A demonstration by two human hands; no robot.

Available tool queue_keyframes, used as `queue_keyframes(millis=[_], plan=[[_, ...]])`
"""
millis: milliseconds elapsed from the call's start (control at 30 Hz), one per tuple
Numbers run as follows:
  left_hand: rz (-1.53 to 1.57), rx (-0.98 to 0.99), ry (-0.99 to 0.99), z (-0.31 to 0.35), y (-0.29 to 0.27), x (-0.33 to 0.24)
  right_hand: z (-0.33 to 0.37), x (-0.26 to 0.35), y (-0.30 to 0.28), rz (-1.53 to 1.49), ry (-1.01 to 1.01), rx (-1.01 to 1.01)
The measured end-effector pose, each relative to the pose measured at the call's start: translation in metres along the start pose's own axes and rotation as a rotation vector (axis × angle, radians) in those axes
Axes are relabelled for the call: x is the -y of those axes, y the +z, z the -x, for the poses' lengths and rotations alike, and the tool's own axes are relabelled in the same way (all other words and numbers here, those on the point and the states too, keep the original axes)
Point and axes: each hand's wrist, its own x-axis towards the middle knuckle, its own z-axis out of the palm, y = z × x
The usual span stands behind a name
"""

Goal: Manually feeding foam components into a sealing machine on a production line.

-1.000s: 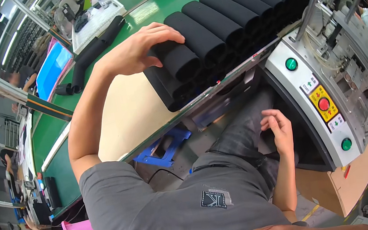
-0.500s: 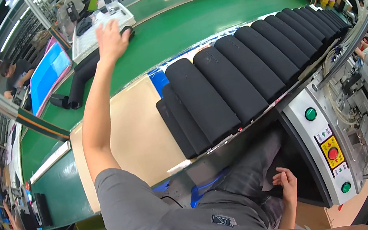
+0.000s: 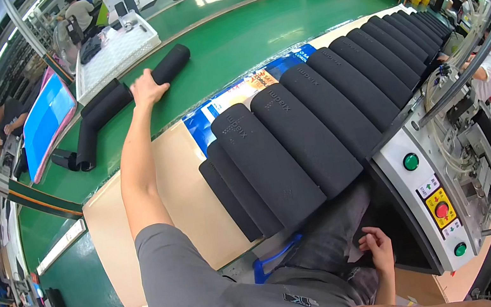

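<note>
Here, the left hand (image 3: 148, 89) is stretched far out over the green conveyor belt (image 3: 277, 26), with the arm fully extended from the lower part of the view. Its fingers are laid over a black foam tube (image 3: 170, 64) lying on the belt, and the palm is pressed down on the near end of it; whether the fingers are curled fully round the tube cannot be told. A second, longer run of black foam tubes (image 3: 97, 118) is seen just to the left of the hand, lying aslant on the belt. Just beyond the hand, a white perforated tray (image 3: 114, 53) is set at the far edge of the belt. Nearer the body, a row of black foam sleeves (image 3: 309, 111) is laid side by side, overlapping, across a tan board (image 3: 181, 196) and a blue printed sheet (image 3: 213, 110). The right hand (image 3: 378, 250) is held low by the lap, well apart from the tubes, with its fingers loosely bent and nothing gripped; it is rested against the dark edge of a grey control panel (image 3: 436, 200) bearing green and red buttons
</note>
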Motion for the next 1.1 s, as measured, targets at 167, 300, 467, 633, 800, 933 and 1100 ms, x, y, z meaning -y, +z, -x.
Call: queue_keyframes(millis=[167, 300, 467, 633, 800, 933, 1100], plan=[[0.355, 0.203, -0.011, -0.006, -0.061, -0.019, -0.009, 0.027, 0.009, 0.043, -0.120, 0.062], [0.584, -0.022, 0.252, -0.006, -0.185, -0.096, 0.002, 0.057, 0.009, 0.036, -0.267, 0.039], [0.775, -0.083, 0.553, 0.027, -0.375, -0.210, 0.028, 0.151, 0.020, 0.247, -0.860, -0.071], [0.887, 0.033, 1.129, 0.122, -0.465, -0.367, 0.050, 0.207, 0.022, 0.425, -1.230, -0.456], [0.946, 0.687, 1.400, 0.222, -0.490, -0.482, 0.053, 0.167, 0.003, 0.142, -1.026, -0.646], [0.841, 0.853, 1.504, 0.229, -0.475, -0.607, 0.074, 0.106, -0.047, -0.219, -0.793, -0.692], [1.054, 0.238, 1.673, 0.215, -0.362, -0.787, 0.107, 0.057, -0.089, -0.805, -0.822, -0.484]])
